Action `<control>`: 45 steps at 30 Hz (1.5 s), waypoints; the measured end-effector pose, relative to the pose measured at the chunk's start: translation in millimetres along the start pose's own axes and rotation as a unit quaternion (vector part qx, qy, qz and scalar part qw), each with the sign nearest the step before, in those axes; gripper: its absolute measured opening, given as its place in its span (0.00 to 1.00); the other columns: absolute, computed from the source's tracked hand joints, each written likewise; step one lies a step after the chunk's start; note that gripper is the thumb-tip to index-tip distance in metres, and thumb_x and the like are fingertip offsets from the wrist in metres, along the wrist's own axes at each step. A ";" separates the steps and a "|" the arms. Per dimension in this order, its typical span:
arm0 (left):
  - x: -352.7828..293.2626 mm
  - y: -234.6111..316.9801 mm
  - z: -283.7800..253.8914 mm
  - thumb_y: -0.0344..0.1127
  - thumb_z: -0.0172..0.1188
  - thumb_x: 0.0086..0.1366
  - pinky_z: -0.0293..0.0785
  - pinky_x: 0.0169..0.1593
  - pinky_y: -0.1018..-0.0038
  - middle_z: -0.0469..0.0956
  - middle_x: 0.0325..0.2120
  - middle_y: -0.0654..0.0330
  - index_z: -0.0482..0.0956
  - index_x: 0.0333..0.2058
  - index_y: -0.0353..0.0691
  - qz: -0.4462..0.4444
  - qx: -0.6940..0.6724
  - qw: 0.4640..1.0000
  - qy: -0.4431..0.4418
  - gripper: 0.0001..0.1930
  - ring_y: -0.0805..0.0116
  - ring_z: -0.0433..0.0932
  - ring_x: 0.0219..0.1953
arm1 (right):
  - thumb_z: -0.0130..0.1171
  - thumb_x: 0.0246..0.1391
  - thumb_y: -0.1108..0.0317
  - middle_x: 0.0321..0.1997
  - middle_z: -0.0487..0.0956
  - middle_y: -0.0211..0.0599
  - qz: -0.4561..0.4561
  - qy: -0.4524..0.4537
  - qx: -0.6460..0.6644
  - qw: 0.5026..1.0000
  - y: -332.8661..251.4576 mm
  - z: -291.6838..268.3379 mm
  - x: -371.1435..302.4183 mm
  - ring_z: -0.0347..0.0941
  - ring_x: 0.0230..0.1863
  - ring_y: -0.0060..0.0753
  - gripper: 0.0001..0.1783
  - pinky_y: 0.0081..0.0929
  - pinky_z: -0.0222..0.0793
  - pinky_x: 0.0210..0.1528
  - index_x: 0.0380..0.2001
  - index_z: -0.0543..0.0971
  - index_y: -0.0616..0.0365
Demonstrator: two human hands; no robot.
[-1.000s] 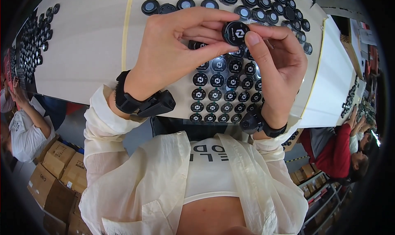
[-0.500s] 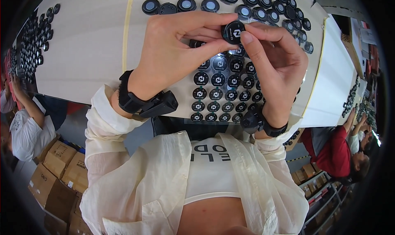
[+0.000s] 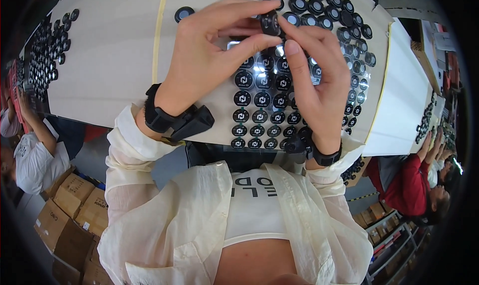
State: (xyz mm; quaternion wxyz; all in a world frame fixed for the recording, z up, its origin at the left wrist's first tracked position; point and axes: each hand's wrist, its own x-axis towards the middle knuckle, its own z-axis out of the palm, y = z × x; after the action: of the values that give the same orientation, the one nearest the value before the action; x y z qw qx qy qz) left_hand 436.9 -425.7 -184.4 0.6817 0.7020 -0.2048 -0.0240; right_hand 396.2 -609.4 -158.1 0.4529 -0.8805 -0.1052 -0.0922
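Observation:
A small round black disc-shaped part [image 3: 270, 23] stands tilted nearly edge-on, pinched between the thumb and index finger of my left hand [image 3: 209, 43]. Beside it, my right hand [image 3: 322, 75] has its index fingertip at the disc's right edge. Its thumb stays apart, lower down, and its other fingers are curled. Beneath both hands lie rows of round black labels [image 3: 242, 98] with a white mark, on a shiny clear sheet. My right hand hides part of these rows. Black round parts with pale centres [image 3: 298, 4] lie beyond my fingers.
The beige table [image 3: 110, 65] carries a yellow tape line [image 3: 159, 40]. More black parts [image 3: 50, 53] are grouped at the far left. A white sheet [image 3: 389, 100] covers the right side. Cardboard boxes [image 3: 62, 225] stand at lower left. Other people work at both sides.
Both hands have shifted slightly up and left with the disc. The disc has turned from face-up to nearly edge-on, and my right thumb has come away from it.

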 end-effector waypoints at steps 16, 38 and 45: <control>196.6 -71.1 -148.1 0.42 0.60 0.62 0.76 0.46 0.57 0.80 0.37 0.44 0.80 0.45 0.36 -0.017 0.641 0.767 -0.034 0.18 0.45 0.79 0.41 | 0.57 0.57 0.74 0.50 0.76 0.39 0.006 0.074 -0.005 0.997 19.2 5.7 -0.6 0.73 0.50 0.31 0.16 0.26 0.67 0.55 0.49 0.78 0.60; 9.4 21.4 -43.4 0.25 0.59 0.57 0.74 0.46 0.66 0.73 0.40 0.55 0.77 0.53 0.49 0.098 0.534 0.831 -0.119 0.23 0.56 0.77 0.42 | 0.64 0.49 0.77 0.39 0.78 0.43 -0.010 -0.097 -0.157 0.983 10.9 -13.6 -5.0 0.76 0.41 0.40 0.13 0.30 0.71 0.44 0.40 0.79 0.63; -3.6 -17.3 -15.4 0.26 0.56 0.55 0.74 0.44 0.68 0.72 0.41 0.55 0.78 0.53 0.58 0.205 0.555 0.801 -0.093 0.26 0.56 0.77 0.40 | 0.68 0.44 0.76 0.33 0.79 0.41 -0.057 -0.158 -0.122 0.978 9.0 11.0 8.8 0.78 0.35 0.38 0.12 0.28 0.73 0.40 0.35 0.80 0.64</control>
State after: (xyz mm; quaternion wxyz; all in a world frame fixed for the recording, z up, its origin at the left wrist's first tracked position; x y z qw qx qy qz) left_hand 442.8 -410.1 -200.9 0.1424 0.8962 -0.3846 0.1692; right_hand 407.8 -604.7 -169.1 0.3142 -0.9250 -0.2134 0.0098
